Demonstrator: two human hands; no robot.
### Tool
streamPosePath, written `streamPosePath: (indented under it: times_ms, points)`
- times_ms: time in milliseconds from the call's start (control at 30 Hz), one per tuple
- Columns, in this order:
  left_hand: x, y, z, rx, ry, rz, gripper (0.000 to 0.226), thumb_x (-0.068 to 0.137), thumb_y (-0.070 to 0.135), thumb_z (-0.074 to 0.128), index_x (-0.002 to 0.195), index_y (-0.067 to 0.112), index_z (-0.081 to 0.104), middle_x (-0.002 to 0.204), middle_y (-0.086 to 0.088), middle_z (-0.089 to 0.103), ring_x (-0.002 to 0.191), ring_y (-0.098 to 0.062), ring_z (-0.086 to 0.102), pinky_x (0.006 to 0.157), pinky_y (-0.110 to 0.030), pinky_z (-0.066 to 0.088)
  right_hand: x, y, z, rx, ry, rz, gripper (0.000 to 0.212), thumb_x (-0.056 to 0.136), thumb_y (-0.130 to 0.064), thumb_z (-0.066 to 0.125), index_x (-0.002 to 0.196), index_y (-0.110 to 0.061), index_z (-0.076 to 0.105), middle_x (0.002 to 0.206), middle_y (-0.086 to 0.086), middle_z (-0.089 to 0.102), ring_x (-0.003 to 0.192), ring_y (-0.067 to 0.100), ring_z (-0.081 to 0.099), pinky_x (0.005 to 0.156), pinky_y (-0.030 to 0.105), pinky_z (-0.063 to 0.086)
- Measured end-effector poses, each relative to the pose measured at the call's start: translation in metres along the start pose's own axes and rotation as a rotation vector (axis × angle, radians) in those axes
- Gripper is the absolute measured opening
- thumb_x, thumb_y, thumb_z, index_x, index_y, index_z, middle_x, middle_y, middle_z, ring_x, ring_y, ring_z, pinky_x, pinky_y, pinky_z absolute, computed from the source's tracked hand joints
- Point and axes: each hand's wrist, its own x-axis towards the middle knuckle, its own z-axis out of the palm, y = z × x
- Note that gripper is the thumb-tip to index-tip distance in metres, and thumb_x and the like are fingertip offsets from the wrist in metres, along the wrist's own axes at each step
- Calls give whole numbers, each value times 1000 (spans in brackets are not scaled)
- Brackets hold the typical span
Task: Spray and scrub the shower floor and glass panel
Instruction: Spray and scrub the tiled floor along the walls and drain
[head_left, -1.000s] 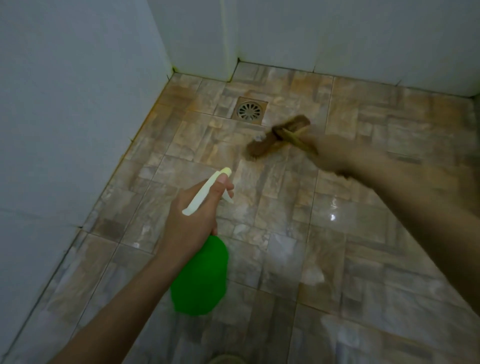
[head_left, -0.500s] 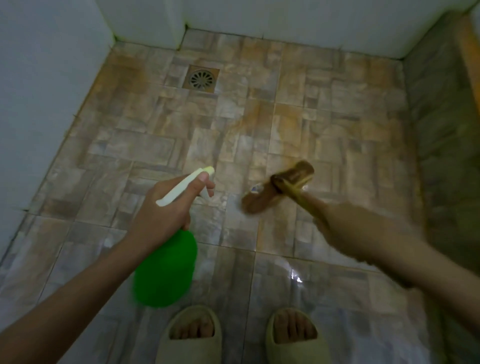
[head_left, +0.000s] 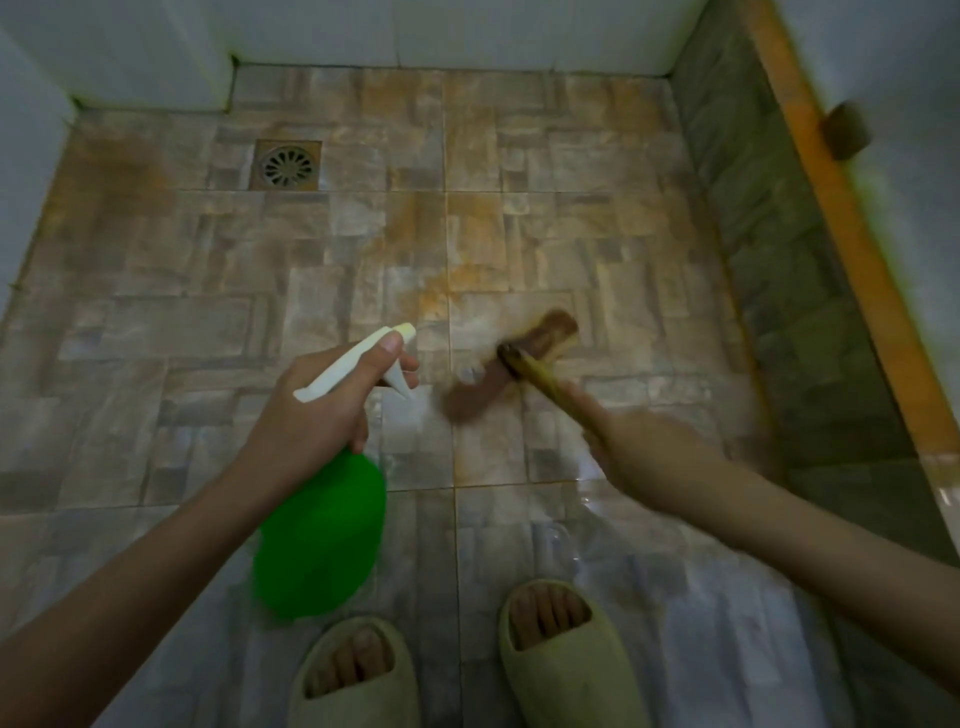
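My left hand (head_left: 317, 410) grips a green spray bottle (head_left: 322, 540) by its white trigger head, nozzle aimed forward and down at the floor. My right hand (head_left: 644, 457), blurred with motion, holds the yellowish handle of a brown scrub brush (head_left: 511, 364). The brush head rests on the wet, brown-patterned shower floor (head_left: 311, 270), just right of the nozzle. White foam or water shows on the tiles around the brush.
A square metal drain (head_left: 287, 165) sits at the far left of the floor. White walls (head_left: 415, 26) close the back and left. A raised dark tiled curb (head_left: 779, 249) with an orange edge runs along the right. My two slippered feet (head_left: 566, 660) stand at the bottom.
The view tilted down and back, so the drain moved away and my feet came into view. The brush travelled from near the drain toward the middle of the floor, closer to my feet.
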Motion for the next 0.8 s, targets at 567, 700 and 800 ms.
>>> streamPosePath:
  times_ms: [567,700,800]
  points:
    - [23,30,46,39,-74,49,36,87,64,49,89,38,74,97,18,78,41,-18,51,46,-18,46,56,79,-8,355,279,198,59,98,-21,38,152,-33,15,88,16,62,65,30,59,58,39,52]
    - [27,28,44,44,-100,99,33,93,68,52,81,47,75,95,11,79,39,-17,51,44,-18,44,-51,81,52,400,193,336,68,98,-23,41,150,-44,3,86,11,65,67,30,63,60,44,55]
    - [30,25,45,61,-101,121,29,94,62,50,77,57,73,96,15,78,39,-16,51,46,-17,45,-63,79,72,423,210,379,67,100,-24,42,153,-34,2,68,2,58,54,22,59,51,41,52]
